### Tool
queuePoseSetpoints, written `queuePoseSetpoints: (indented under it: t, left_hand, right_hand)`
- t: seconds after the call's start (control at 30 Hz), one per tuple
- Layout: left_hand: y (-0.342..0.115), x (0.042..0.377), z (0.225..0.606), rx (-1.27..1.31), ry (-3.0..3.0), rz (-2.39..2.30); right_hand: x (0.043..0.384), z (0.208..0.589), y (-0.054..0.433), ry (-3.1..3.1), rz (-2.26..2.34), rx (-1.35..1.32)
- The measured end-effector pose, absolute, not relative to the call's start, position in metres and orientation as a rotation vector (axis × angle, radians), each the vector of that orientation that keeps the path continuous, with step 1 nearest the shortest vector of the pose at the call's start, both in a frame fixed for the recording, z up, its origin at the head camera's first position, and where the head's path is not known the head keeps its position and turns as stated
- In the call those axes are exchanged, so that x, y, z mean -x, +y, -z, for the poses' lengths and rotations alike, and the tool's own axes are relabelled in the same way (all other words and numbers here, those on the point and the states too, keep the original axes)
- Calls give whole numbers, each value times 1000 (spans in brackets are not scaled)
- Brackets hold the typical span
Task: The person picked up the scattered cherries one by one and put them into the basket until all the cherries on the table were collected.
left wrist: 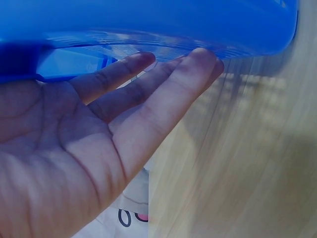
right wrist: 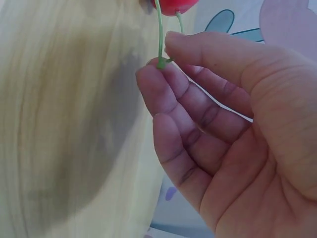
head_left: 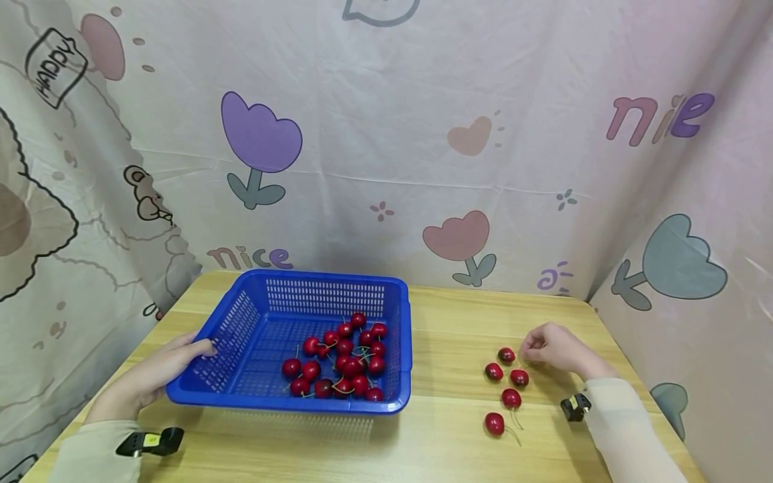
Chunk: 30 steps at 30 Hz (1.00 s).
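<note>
The blue plastic basket (head_left: 284, 406) has slotted walls, and a pile of red cherries (head_left: 344, 347) lies in its right half. At its left end, my left hand (head_left: 163, 369) grips the rim, thumb over the inside and fingers (left wrist: 163, 104) under the outside. My right hand (head_left: 558, 349) is at the table's right, beside several loose cherries (head_left: 519, 378). In the right wrist view, its fingertips pinch green stems (right wrist: 160, 34) where they join, and part of a red cherry (right wrist: 176, 5) shows beyond.
A light wooden table (head_left: 447, 349) carries everything. Printed cloth (head_left: 362, 201) hangs behind it and along both sides. More loose cherries (head_left: 494, 424) lie nearer the front, between the basket and my right forearm. A shadow falls on the wood below the basket's front edge.
</note>
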<state>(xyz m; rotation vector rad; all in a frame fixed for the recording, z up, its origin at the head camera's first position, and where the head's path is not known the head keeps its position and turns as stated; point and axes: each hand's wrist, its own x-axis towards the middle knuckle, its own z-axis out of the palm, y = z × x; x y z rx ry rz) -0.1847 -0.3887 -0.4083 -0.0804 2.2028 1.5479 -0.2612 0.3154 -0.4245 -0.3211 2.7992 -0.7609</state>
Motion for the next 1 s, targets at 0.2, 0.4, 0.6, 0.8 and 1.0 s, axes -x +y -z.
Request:
queuePoseSetpoints:
  t: [0.2, 0.4, 0.6, 0.8, 1.0]
  left_hand:
    - [-388, 185, 408, 87, 2205, -1545]
    - [-388, 185, 408, 97, 2219, -1527]
    - [-388, 185, 407, 93, 2209, -1537]
    - [-388, 185, 407, 97, 2224, -1527]
    - [-388, 185, 408, 83, 2227, -1524]
  right_hand:
    - [262, 420, 314, 2819, 763, 373]
    - [263, 416, 309, 2835, 785, 407]
    - [264, 410, 301, 2855, 803, 461]
    - [265, 405, 295, 2849, 829, 489]
    - [266, 399, 290, 2841, 856, 504]
